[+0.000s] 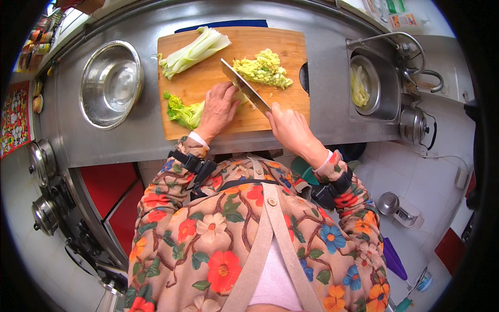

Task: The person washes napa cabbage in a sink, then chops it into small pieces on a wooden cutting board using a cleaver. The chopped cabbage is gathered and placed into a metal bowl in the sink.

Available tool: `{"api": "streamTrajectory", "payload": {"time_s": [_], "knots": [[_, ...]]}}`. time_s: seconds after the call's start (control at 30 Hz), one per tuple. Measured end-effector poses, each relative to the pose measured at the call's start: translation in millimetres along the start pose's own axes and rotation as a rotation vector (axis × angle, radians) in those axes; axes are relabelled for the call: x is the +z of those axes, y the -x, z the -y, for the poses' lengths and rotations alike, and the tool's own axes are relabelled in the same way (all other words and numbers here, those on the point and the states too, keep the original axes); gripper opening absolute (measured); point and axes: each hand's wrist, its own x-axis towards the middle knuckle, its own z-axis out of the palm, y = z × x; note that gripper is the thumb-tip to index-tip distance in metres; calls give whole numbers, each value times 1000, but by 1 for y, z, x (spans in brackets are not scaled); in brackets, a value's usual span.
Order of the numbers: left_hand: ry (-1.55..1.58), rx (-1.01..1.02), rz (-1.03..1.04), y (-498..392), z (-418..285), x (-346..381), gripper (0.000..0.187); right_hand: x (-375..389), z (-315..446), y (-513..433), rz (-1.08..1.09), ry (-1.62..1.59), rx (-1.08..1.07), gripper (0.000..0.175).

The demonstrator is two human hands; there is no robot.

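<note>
On a wooden cutting board [288, 43], my left hand [219, 110] presses down a bunch of leafy cabbage [186, 113], its yellow-green leaves pointing left. My right hand [290, 126] grips a broad kitchen cleaver [246, 86], whose blade slants up and left beside my left fingers, over the pale cut end of the bunch. The cleaver's handle is hidden in my fist. Beyond the blade lies a heap of chopped cabbage [263, 68]. Several long, pale cabbage leaves [195, 52] rest stacked at the board's upper left.
A steel bowl [111, 85] stands left of the board. To the right, a sink [390, 113] holds a metal basin [373, 84] with cabbage leaves [358, 85] in it, under a faucet [393, 34]. A steel kettle [412, 124] is beside the sink.
</note>
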Motion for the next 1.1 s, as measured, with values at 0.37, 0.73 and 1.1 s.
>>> {"api": "streamTrajectory", "payload": {"time_s": [0.37, 0.73, 1.1], "knots": [[35, 2, -23, 0, -1, -3, 39, 2, 5, -2, -159, -12, -33, 21], [27, 4, -54, 0, -1, -1, 41, 33, 16, -40, -127, 43, -44, 20], [110, -45, -25, 0, -3, -6, 39, -10, 14, 6, -36, 45, -35, 19]]}}
